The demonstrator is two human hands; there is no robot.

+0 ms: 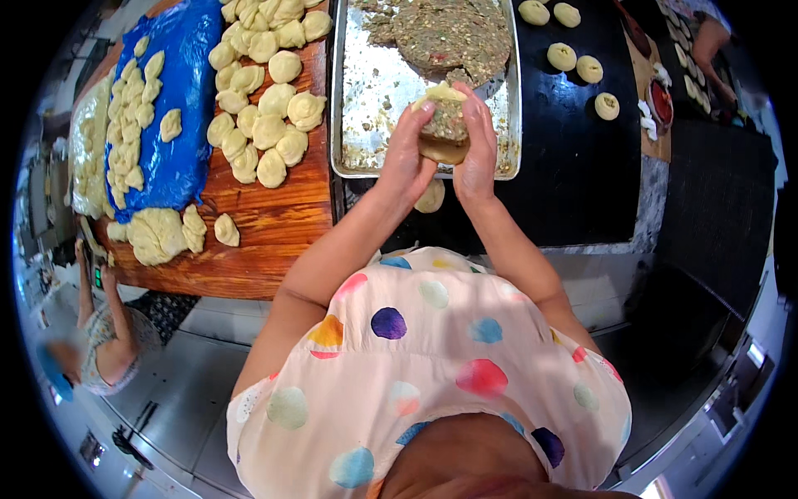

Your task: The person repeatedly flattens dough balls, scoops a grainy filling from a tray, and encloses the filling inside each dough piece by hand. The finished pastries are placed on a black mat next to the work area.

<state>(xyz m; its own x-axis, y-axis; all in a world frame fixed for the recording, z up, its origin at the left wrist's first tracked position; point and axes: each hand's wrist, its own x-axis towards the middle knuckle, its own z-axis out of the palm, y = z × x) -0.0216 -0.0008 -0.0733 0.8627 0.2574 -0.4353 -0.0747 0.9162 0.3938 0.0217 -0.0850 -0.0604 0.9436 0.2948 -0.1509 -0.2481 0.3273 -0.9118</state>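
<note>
Both my hands are cupped around a dough wrapper with a lump of chopped filling in its middle. My left hand wraps one side of it and my right hand the other; dough edges show above and below the filling. They hold it over the near edge of a metal tray. A large mound of speckled filling lies in the tray's far part. Just below the tray, a pale dough round is partly hidden by my left wrist.
Several dough balls cover the wooden board on the left. Beyond them, smaller dough pieces lie on blue plastic. Several closed round buns sit on the black tray at right. Another person works at the far left.
</note>
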